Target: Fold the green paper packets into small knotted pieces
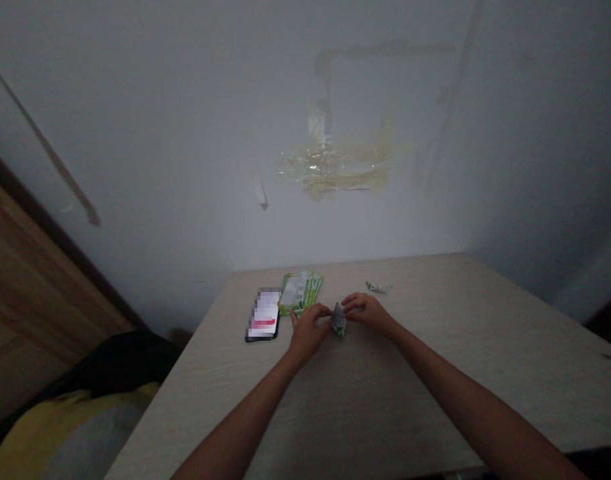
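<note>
A small folded paper piece [338,321], grey-green and printed, sits between my two hands on the pale wooden table [435,373]. My left hand [308,329] pinches its left edge with the fingertips. My right hand [366,311] pinches its right edge from the other side. Both arms reach forward from the near edge. The paper's exact shape is hard to make out in the dim light.
A phone [264,315] lies face up left of my hands. Beside it rests a stack of green printed sheets [300,291]. A small folded scrap [378,287] lies further back on the right. The wall stands right behind the table; yellow and dark fabric [75,413] lies lower left.
</note>
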Tool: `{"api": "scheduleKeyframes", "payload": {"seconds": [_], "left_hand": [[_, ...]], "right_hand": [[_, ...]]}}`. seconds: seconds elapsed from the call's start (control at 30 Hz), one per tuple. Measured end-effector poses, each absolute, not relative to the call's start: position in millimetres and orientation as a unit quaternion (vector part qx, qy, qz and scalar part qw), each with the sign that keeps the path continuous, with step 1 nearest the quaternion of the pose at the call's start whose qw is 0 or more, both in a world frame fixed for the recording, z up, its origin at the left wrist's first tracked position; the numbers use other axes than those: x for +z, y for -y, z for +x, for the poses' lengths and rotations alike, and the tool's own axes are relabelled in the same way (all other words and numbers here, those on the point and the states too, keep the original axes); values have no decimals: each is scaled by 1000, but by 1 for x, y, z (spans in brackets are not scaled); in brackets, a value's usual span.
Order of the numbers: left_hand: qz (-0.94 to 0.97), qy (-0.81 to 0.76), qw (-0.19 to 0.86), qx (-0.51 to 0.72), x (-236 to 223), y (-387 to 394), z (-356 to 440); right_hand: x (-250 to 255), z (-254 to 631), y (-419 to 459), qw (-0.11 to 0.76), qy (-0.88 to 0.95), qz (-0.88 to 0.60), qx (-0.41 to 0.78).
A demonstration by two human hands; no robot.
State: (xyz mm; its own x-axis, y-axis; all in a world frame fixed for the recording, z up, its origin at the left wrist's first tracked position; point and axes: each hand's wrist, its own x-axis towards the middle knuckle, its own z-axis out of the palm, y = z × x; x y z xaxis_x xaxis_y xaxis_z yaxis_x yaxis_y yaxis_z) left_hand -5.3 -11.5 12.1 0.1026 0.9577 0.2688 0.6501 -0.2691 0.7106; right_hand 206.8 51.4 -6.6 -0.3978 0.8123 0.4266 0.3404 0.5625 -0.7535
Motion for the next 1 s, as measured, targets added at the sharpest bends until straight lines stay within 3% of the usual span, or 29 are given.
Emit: {"api": "scheduleKeyframes", "payload": {"seconds": [0.63, 1.0], "left_hand": [[769, -568, 126, 264, 17, 8, -22], [777, -560, 97, 270, 17, 8, -25]], "right_hand": [[-9, 211, -47, 371, 836, -370, 160], [-4, 213, -41, 351, 856, -343, 163]]}}
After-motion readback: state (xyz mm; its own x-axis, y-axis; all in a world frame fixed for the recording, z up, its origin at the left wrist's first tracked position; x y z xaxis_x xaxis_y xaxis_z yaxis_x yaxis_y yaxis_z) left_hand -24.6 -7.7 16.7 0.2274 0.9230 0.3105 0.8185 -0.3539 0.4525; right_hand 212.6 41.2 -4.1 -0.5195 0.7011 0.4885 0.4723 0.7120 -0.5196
